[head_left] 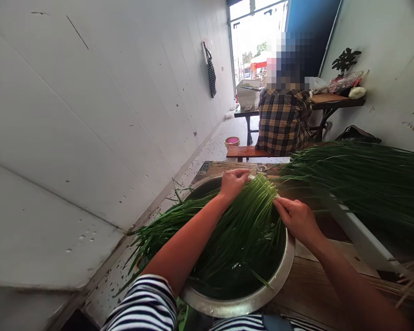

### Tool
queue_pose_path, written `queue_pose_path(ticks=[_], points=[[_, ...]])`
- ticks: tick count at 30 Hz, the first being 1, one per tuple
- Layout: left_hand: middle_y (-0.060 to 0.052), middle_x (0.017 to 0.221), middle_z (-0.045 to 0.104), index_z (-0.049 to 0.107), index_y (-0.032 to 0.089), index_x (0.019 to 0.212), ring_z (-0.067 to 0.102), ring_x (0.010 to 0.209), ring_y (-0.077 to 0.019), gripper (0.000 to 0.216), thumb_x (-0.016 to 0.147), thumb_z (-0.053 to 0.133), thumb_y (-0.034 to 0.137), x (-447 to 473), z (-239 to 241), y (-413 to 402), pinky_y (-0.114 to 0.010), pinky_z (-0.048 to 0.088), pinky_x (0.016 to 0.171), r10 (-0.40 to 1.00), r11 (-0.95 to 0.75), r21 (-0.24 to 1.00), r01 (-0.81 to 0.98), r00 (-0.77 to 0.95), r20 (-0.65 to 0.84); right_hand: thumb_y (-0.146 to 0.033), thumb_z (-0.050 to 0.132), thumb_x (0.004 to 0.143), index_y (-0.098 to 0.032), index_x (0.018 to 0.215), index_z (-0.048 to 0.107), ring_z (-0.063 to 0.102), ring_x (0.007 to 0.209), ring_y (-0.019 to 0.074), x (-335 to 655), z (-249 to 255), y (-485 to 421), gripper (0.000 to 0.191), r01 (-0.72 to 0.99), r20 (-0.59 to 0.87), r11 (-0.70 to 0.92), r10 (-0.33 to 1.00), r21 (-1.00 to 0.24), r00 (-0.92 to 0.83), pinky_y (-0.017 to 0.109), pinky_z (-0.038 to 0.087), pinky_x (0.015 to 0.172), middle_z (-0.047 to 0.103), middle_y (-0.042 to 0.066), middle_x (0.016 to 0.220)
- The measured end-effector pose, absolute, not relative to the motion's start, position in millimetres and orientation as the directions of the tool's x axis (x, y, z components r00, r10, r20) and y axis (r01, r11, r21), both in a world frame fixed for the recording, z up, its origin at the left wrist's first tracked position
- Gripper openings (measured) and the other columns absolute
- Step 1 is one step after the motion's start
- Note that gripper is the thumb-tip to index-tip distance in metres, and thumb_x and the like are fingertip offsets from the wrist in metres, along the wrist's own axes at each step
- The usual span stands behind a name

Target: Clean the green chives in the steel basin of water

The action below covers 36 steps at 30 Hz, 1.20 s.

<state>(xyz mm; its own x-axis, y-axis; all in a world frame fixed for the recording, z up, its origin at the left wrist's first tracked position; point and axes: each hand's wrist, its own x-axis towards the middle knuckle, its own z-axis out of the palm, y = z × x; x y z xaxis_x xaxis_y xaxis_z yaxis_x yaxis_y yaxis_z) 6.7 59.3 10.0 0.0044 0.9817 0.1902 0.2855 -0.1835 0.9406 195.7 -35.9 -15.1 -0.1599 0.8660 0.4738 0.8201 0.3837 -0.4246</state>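
Observation:
A wide metal basin (241, 309) stands in front of me with long green garlic chives (241, 230) lying in it and hanging over its left side. The pale cut ends of one bunch fan out at the far rim. By the left of those ends, my left hand (234, 183) is closed in a pinch, with a thin pale strand at its fingertips. On the other side, my right hand (298, 218) pinches the chives at the bunch's right edge. Its fingertips are partly hidden by the hand.
At right, a large heap of chives (352, 179) lies over a white crate (362, 232). The basin rests on a wooden table (310, 285). Beyond it, a person in a plaid shirt (283, 122) sits on a bench (239, 152). A white wall (89, 115) runs along the left.

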Motion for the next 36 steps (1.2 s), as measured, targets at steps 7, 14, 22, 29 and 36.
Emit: queue_pose_path(ticks=[7, 14, 22, 29, 36], points=[[-0.004, 0.063, 0.069, 0.074, 0.012, 0.086, 0.060, 0.056, -0.0115, 0.023, 0.074, 0.064, 0.028, 7.1, 14.6, 55.0, -0.023, 0.046, 0.060, 0.985, -0.162, 0.947, 0.276, -0.011, 0.171, -0.038, 0.035, 0.093, -0.020, 0.067, 0.066, 0.053, 0.052, 0.0147, 195.0, -12.2, -36.8, 0.044, 0.815, 0.465, 0.388, 0.869, -0.430, -0.168, 0.025, 0.031, 0.056, 0.065, 0.003, 0.057], [-0.005, 0.063, 0.069, 0.074, 0.012, 0.085, 0.061, 0.058, -0.0125, 0.025, 0.073, 0.064, 0.031, 7.6, 12.1, 57.3, -0.024, 0.046, 0.060, 0.980, -0.175, 0.930, 0.324, -0.033, 0.196, -0.040, 0.033, 0.094, -0.020, 0.064, 0.065, 0.053, 0.052, 0.0146, 194.1, -10.9, -37.0, 0.048, 0.824, 0.466, 0.384, 0.869, -0.417, -0.169, 0.025, 0.031, 0.055, 0.063, 0.003, 0.055], [-0.006, 0.067, 0.071, 0.075, 0.012, 0.085, 0.064, 0.063, -0.0147, 0.024, 0.073, 0.065, 0.030, 8.7, 12.2, 56.6, -0.026, 0.049, 0.064, 0.979, -0.184, 0.926, 0.331, -0.022, 0.202, -0.039, 0.034, 0.094, -0.020, 0.068, 0.067, 0.055, 0.053, 0.0154, 194.8, -10.7, -36.9, 0.047, 0.825, 0.455, 0.382, 0.873, -0.417, -0.175, 0.025, 0.032, 0.056, 0.066, 0.004, 0.058], [-0.007, 0.073, 0.073, 0.075, 0.012, 0.085, 0.065, 0.065, -0.0143, 0.022, 0.073, 0.064, 0.027, 9.1, 12.8, 56.8, -0.026, 0.051, 0.069, 0.976, -0.199, 0.929, 0.311, -0.018, 0.215, -0.037, 0.034, 0.094, -0.020, 0.069, 0.067, 0.055, 0.053, 0.0153, 194.8, -10.5, -37.7, 0.044, 0.825, 0.459, 0.382, 0.872, -0.417, -0.172, 0.025, 0.033, 0.057, 0.065, 0.003, 0.056], [-0.008, 0.073, 0.073, 0.074, 0.011, 0.085, 0.066, 0.068, -0.0154, 0.023, 0.073, 0.064, 0.028, 9.2, 11.4, 57.0, -0.027, 0.052, 0.070, 0.976, -0.201, 0.929, 0.310, -0.019, 0.218, -0.037, 0.035, 0.093, -0.021, 0.067, 0.066, 0.055, 0.053, 0.0153, 195.1, -11.2, -37.2, 0.044, 0.824, 0.455, 0.376, 0.875, -0.423, -0.166, 0.025, 0.033, 0.057, 0.066, 0.003, 0.057]])
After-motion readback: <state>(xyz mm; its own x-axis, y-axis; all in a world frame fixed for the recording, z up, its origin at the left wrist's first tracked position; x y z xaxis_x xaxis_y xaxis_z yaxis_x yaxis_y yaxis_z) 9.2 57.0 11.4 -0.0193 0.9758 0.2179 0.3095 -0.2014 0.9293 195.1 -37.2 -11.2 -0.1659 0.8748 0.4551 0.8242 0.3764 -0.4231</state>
